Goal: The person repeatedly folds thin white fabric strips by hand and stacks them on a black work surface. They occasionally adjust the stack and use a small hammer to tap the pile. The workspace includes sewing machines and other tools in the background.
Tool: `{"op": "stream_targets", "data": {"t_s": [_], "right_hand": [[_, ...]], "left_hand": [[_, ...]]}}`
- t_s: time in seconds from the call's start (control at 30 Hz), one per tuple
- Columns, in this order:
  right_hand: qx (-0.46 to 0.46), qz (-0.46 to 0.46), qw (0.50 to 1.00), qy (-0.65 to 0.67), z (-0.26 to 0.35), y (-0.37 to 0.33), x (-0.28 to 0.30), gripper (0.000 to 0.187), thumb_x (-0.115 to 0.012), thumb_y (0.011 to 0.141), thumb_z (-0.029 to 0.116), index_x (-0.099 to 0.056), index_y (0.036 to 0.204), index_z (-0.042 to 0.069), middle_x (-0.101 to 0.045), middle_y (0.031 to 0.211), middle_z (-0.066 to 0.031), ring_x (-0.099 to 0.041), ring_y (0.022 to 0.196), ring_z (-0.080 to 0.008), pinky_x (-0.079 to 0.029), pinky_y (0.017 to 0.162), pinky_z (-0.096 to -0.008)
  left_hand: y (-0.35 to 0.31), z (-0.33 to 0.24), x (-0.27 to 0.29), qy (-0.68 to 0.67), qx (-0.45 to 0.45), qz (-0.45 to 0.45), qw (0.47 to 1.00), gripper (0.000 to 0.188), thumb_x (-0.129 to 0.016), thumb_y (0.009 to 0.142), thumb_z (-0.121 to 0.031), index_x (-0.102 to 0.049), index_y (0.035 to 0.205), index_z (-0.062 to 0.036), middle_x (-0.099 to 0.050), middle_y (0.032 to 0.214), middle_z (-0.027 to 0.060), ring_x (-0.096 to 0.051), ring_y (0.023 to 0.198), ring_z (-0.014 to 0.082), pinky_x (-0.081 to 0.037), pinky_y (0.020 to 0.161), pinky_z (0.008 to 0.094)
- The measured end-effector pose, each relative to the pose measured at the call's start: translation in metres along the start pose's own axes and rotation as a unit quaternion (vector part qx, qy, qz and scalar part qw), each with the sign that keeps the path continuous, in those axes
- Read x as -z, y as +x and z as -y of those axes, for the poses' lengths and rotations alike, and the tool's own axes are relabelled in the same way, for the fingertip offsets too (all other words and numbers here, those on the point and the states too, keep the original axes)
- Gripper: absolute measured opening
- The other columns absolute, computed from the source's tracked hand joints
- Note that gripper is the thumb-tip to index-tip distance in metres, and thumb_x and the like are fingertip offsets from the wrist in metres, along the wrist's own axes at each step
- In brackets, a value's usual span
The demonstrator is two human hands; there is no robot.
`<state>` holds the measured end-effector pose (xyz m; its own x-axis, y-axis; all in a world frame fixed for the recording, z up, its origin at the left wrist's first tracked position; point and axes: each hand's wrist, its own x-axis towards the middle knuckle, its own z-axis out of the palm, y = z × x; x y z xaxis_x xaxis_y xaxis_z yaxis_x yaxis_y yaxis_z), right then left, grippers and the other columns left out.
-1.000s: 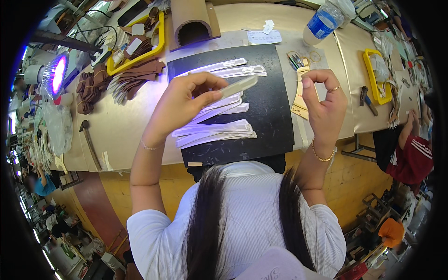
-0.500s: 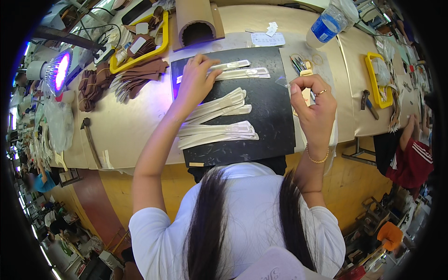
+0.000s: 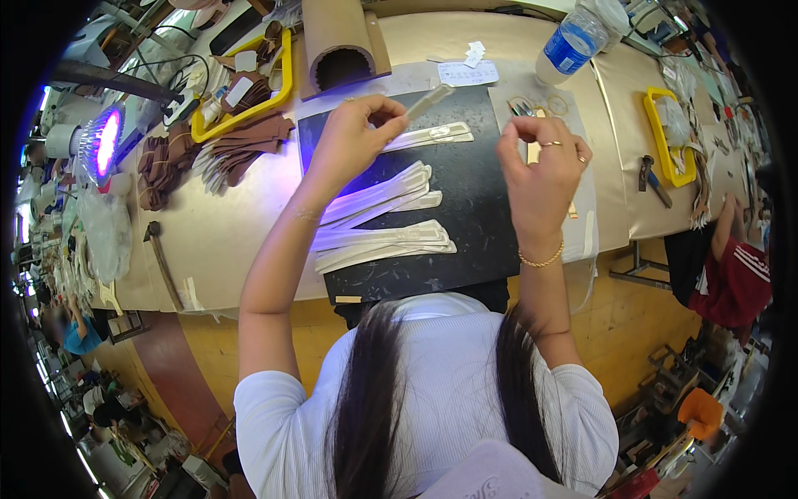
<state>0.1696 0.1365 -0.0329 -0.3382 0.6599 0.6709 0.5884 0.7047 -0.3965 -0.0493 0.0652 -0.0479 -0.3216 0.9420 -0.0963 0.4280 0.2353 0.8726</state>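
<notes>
My left hand [image 3: 353, 141] pinches one end of a pale, flat strip [image 3: 430, 100], which slants up to the right above the black board [image 3: 478, 195]. Just below it, another pale strip [image 3: 436, 135] lies on the board, partly behind the fingers. Two fanned piles of similar strips, an upper pile [image 3: 386, 193] and a lower pile [image 3: 391, 241], rest nearer to me. My right hand [image 3: 544, 175] is raised over the board's right edge, thumb and forefinger pressed together. Whatever is between those fingertips, if anything, is too small to make out.
A lit purple lamp [image 3: 106, 143], brown strips [image 3: 241, 154] and a yellow tray [image 3: 287, 79] stand at left. A hammer [image 3: 162, 262] lies nearer. Beyond the board are a cardboard tube [image 3: 337, 29] and a bottle [image 3: 569, 51]. Another hammer [image 3: 654, 180] lies at right.
My left hand has picked up a strip from the far end of the board. My right hand has moved left, and the clear scrap seen at its fingertips no longer shows.
</notes>
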Motion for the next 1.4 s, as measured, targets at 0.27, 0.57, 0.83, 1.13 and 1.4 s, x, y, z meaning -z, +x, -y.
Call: {"op": "stream_targets", "data": {"t_s": [0.27, 0.57, 0.83, 1.13, 1.4], "right_hand": [[0.084, 0.04, 0.99, 0.103, 0.035, -0.002, -0.01, 0.011, -0.075, 0.08, 0.012, -0.065, 0.086, 0.012, -0.063, 0.08, 0.0007, -0.06, 0.077, -0.0159, -0.034, 0.087, -0.0372], [0.116, 0.074, 0.983, 0.121, 0.026, -0.002, 0.0, 0.009, -0.074, 0.081, 0.011, -0.068, 0.087, 0.011, -0.065, 0.08, 0.0022, -0.061, 0.077, -0.0147, -0.033, 0.092, -0.0378], [0.142, 0.087, 0.983, 0.081, 0.031, 0.0, 0.008, 0.01, -0.074, 0.081, 0.011, -0.065, 0.087, 0.012, -0.063, 0.08, 0.0028, -0.06, 0.075, -0.0149, -0.031, 0.094, -0.0408], [0.099, 0.129, 0.975, 0.155, 0.025, -0.006, 0.006, 0.01, -0.069, 0.085, 0.008, -0.063, 0.093, 0.01, -0.063, 0.087, -0.0007, -0.06, 0.083, -0.0186, -0.03, 0.094, -0.0408], [-0.02, 0.087, 0.977, 0.192, -0.006, -0.007, 0.021, 0.004, -0.063, 0.09, 0.01, -0.062, 0.094, 0.008, -0.062, 0.086, -0.0044, -0.059, 0.084, -0.0212, -0.034, 0.092, -0.0364]], "left_hand": [[-0.038, -0.047, 0.003, -0.099, -0.039, 0.021, 0.994, 0.023, -0.072, 0.086, -0.016, -0.072, 0.097, 0.0032, -0.072, 0.084, 0.007, -0.062, 0.077, 0.0107, -0.049, 0.068, 0.0264], [-0.046, -0.056, 0.0, -0.039, -0.106, 0.01, 0.994, 0.016, -0.072, 0.084, -0.015, -0.071, 0.091, -0.0002, -0.07, 0.083, 0.0087, -0.065, 0.079, 0.015, -0.049, 0.074, 0.0306], [-0.051, -0.056, -0.002, 0.113, -0.188, -0.019, 0.975, 0.014, -0.07, 0.083, -0.013, -0.069, 0.087, -0.0003, -0.069, 0.083, 0.0079, -0.065, 0.076, 0.0199, -0.046, 0.075, 0.0296], [-0.049, -0.047, 0.001, -0.09, -0.08, 0.05, 0.991, 0.019, -0.071, 0.087, -0.015, -0.07, 0.095, 0.0016, -0.069, 0.078, 0.004, -0.06, 0.067, 0.0094, -0.048, 0.062, 0.0266], [-0.056, -0.047, 0.017, -0.146, 0.045, 0.117, 0.981, 0.02, -0.071, 0.089, -0.016, -0.07, 0.097, 0.0029, -0.063, 0.074, -0.0005, -0.053, 0.064, 0.0039, -0.042, 0.057, 0.0211]]}}
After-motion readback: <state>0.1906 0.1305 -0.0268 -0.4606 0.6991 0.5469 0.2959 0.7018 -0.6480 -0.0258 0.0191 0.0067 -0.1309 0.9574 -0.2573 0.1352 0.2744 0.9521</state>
